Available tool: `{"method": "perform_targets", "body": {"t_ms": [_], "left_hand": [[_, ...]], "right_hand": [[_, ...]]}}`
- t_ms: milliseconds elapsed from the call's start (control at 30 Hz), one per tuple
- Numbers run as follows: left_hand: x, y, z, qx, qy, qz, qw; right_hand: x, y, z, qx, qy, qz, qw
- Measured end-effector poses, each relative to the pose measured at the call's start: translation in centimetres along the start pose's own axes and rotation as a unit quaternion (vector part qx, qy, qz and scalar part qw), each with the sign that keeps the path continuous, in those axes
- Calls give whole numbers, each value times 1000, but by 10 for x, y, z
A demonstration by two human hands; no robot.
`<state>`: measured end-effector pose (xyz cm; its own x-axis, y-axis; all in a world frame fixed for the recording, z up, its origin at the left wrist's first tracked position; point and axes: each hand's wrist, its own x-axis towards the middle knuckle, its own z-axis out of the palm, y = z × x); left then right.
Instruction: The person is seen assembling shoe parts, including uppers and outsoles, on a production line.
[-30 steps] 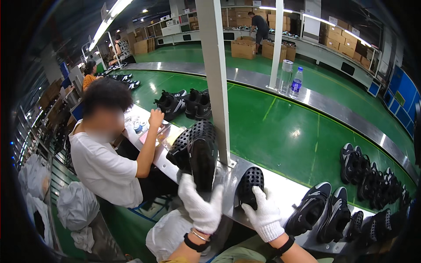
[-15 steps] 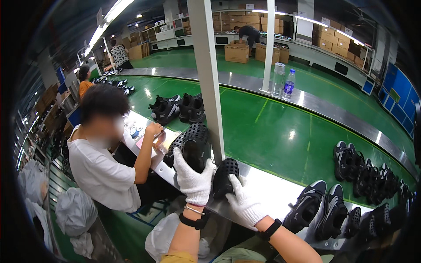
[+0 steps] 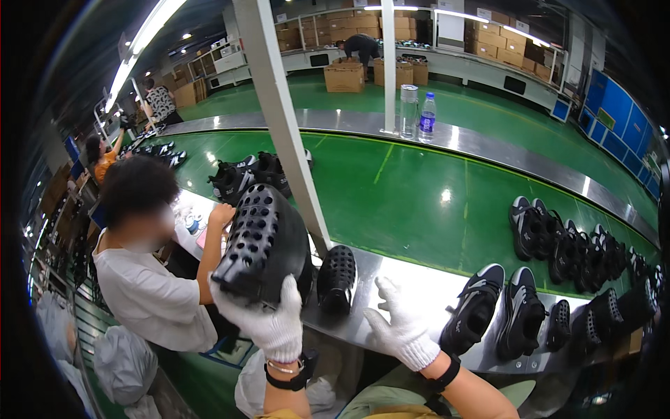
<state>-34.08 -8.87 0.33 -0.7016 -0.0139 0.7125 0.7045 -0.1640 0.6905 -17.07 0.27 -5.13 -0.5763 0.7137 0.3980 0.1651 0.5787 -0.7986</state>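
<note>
My left hand, in a white knit glove, grips a stack of black perforated toe-shaped plastic shoe inserts, raised above the bench edge. Its thumb lies along the side of the stack; the other fingers are mostly hidden beneath it. On the metal bench stands a single perforated insert, between my two hands. My right hand, gloved too, is empty with fingers spread, to the right of that insert. Further right are two black sneakers with white trim, then more perforated inserts.
A slanted white post rises behind the bench, close to the stack. A seated person in a white shirt works at my left. The green belt carries black shoes; two bottles stand on its far ledge.
The left hand has lifted and tilted the stack toward me and leftward. My right hand has let go of the single insert and opened. The whole view has shifted slightly.
</note>
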Motion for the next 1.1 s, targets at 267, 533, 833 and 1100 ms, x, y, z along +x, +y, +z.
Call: {"method": "perform_targets", "body": {"t_ms": [267,533,833,1100], "left_hand": [[-113,36,-7,46,-325,6,945],[-178,-11,5,172,-328,-28,929],[-184,-9,2,128,-318,-7,939],[-125,31,-33,28,-347,-98,932]], "right_hand": [[-28,-27,-70,182,77,127,972],[-27,27,-44,64,-30,173,982],[-5,-27,-52,-192,-92,58,975],[12,-57,-105,-101,-206,70,971]]}}
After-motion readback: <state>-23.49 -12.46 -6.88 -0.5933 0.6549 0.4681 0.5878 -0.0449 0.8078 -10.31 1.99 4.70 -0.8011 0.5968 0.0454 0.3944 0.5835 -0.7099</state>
